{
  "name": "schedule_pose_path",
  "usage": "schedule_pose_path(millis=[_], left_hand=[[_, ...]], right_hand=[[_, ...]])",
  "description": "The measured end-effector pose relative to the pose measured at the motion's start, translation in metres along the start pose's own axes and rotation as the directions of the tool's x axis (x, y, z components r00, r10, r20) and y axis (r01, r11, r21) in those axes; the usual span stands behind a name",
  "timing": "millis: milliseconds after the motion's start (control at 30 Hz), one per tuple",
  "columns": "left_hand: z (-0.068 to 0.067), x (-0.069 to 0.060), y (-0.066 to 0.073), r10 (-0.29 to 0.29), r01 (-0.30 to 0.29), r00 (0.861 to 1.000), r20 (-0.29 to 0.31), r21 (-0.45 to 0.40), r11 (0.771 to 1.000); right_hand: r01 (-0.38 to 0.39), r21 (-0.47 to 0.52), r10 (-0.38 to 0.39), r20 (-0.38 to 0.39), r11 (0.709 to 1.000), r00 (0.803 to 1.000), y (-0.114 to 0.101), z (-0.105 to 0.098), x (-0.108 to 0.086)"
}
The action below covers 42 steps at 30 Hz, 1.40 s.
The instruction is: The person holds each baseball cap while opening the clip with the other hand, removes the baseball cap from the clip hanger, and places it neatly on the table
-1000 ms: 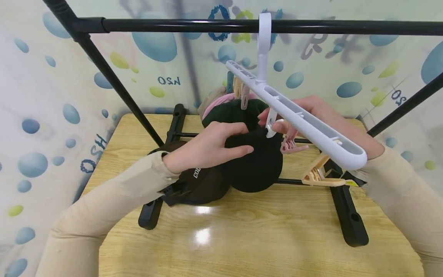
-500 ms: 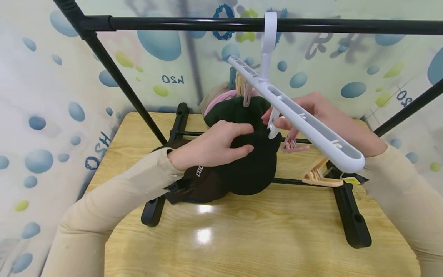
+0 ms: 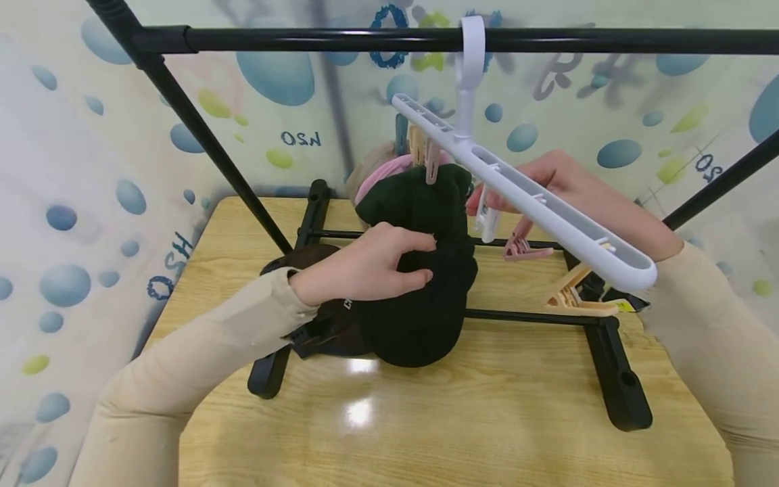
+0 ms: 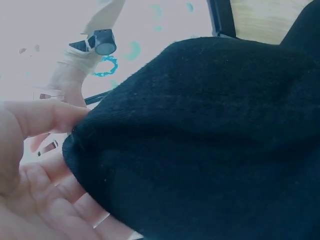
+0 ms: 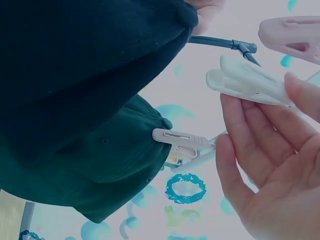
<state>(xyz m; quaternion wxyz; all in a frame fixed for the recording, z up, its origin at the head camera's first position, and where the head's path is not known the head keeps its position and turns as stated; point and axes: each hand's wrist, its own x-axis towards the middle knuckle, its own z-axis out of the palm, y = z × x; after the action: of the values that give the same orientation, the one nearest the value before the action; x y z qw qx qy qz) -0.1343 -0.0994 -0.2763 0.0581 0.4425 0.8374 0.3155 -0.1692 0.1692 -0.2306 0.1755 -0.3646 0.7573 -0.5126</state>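
My left hand [image 3: 365, 264] pinches the black cap [image 3: 414, 321]; in the left wrist view, the thumb and fingers hold a corner of its cloth [image 4: 190, 130]. With my right hand [image 3: 566, 186] I hold the white clip [image 3: 487, 220] under the white hanger [image 3: 548, 213]. The right wrist view shows that clip [image 5: 245, 82] between thumb and fingers, apart from the black cap [image 5: 90, 50]. A dark green cap [image 3: 420, 199] hangs behind, its top gripped by a pale pink clip [image 3: 432, 162].
The hanger hooks over a black rail [image 3: 335, 40]. A pink clip [image 3: 526, 250] and an orange clip [image 3: 578, 297] hang at its near end. Beige and pink caps [image 3: 386, 177] are behind the green one. A brown cap [image 3: 337, 331] lies at left, by the rack's foot.
The black cap has shifted left and slightly toward me, away from the white clip, which earlier touched its top edge. My left hand has moved slightly left with it.
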Motion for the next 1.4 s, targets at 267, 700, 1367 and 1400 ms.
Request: schedule_pose_path(millis=[267,700,1367,1400], left_hand=[[-0.005,-0.008,-0.003,-0.021,0.021,0.999,-0.028,-0.012,1.0],[-0.017,-0.028,-0.007,-0.108,0.104,0.988,-0.109,-0.038,0.994],[-0.039,-0.064,-0.017,-0.237,0.222,0.957,-0.165,-0.107,0.969],[-0.04,-0.065,-0.017,-0.246,0.231,0.955,-0.167,-0.104,0.967]], right_hand=[[-0.02,-0.008,0.02,-0.014,1.0,1.0,0.001,-0.003,0.0],[-0.018,-0.063,0.017,-0.016,0.998,1.0,0.004,-0.009,-0.009],[-0.115,-0.233,0.121,0.013,0.966,0.993,0.011,-0.029,-0.022],[-0.098,-0.272,0.105,0.012,0.957,0.994,0.012,-0.03,-0.023]])
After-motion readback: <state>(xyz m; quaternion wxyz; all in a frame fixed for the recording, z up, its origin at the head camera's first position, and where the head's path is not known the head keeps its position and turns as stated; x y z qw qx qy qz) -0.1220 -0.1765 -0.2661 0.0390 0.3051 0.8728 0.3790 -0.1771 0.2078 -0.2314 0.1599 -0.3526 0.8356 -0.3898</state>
